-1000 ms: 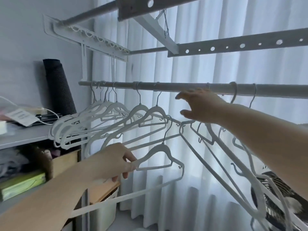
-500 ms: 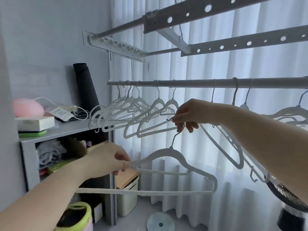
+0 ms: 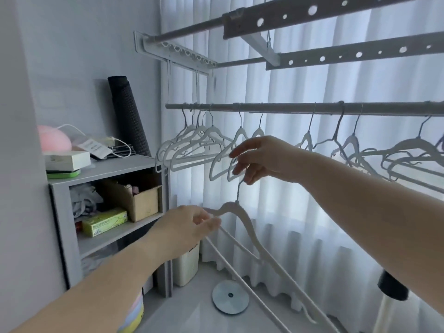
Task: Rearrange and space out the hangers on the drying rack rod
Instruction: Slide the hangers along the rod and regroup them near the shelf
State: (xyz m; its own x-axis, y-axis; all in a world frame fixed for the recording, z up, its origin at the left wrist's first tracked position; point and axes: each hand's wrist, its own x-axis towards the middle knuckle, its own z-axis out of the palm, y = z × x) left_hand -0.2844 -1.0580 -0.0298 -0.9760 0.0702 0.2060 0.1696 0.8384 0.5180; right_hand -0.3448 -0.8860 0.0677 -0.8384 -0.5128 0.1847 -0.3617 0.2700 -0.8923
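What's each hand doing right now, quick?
Left hand: pinching the loose hanger by its shoulder.
Right hand: gripping the same hanger by its hook.

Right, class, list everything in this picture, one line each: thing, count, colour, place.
Rod: one, grey, across the middle.
Hangers: about a dozen, white, on the rod.
Loose hanger: one, white, below the rod.
Perforated bars: two, grey, overhead.
Curtain: one, white, behind the rod.
Shelf unit: one, grey, left.
Rolled mat: one, black, on the shelf unit.
Pink dome: one, pink, on the shelf unit.
Cardboard box: one, brown, inside the shelf unit.
Disc: one, silver, on the floor.
Left hand: one, pinches the loose hanger's shoulder.
Right hand: one, holds its hook.
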